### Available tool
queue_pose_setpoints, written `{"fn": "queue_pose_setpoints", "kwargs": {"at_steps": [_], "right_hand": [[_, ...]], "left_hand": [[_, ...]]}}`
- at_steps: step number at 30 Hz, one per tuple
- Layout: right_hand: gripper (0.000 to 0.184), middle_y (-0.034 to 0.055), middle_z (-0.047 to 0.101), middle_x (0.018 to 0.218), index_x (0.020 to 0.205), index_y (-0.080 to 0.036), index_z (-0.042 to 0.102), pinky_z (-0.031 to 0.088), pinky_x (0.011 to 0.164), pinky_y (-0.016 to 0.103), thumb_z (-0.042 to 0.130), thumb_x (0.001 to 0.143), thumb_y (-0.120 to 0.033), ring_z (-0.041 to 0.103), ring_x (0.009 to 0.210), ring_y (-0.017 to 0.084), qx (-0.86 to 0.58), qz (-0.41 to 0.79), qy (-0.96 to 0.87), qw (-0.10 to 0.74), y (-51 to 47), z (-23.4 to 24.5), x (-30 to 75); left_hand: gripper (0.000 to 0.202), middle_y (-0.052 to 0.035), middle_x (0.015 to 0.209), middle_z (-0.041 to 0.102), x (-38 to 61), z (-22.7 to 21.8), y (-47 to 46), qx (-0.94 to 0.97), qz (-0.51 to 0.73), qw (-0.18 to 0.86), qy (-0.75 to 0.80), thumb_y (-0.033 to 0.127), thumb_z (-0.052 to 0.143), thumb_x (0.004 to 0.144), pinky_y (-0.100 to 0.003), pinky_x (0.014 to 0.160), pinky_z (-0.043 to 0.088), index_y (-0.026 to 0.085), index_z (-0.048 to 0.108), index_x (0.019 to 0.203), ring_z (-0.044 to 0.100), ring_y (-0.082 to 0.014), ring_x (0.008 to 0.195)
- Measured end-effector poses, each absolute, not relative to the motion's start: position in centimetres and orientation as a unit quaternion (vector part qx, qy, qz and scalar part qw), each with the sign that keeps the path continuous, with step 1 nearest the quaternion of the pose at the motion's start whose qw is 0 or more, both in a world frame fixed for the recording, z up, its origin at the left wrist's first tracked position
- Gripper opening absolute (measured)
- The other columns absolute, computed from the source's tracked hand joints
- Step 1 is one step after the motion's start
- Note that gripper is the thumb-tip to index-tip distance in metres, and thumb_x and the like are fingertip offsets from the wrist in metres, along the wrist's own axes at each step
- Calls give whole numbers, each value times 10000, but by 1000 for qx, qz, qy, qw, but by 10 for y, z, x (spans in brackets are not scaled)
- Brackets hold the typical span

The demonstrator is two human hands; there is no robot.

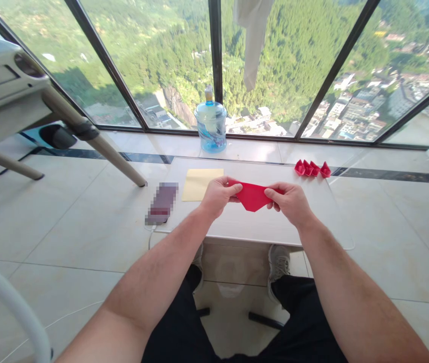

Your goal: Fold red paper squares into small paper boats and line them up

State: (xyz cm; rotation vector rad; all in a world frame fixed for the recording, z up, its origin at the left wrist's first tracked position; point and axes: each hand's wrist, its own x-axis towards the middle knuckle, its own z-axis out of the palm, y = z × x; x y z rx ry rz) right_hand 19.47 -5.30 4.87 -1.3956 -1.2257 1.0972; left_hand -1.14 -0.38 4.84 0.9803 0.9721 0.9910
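A folded piece of red paper is stretched level between my two hands, above the low white table. Its top edge runs straight, and its bottom narrows to a short blunt edge. My left hand pinches its left end, thumb on top. At the other end, my right hand grips the paper between thumb and fingers. Several small folded red paper pieces stand in a row at the table's far right corner. Left of my left hand lies a sheet of pale yellow paper, flat on the table.
A phone, blurred out, lies at the left of the white table with a cable attached. Behind the table stands a blue water jug by the window. Metal furniture legs rise at the left. My shoes are below the front edge.
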Motion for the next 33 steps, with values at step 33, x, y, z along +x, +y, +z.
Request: {"fn": "queue_pose_setpoints", "kwargs": {"at_steps": [33], "right_hand": [[310, 19, 631, 478, 788, -163, 704, 317, 348, 202, 806, 727, -450, 545, 402, 120, -557, 469, -513, 454, -57, 50, 197]], "left_hand": [[226, -45, 674, 700, -18, 52, -7, 518, 378, 655, 400, 248, 776, 664, -256, 494, 582, 114, 692, 825, 684, -170, 617]]}}
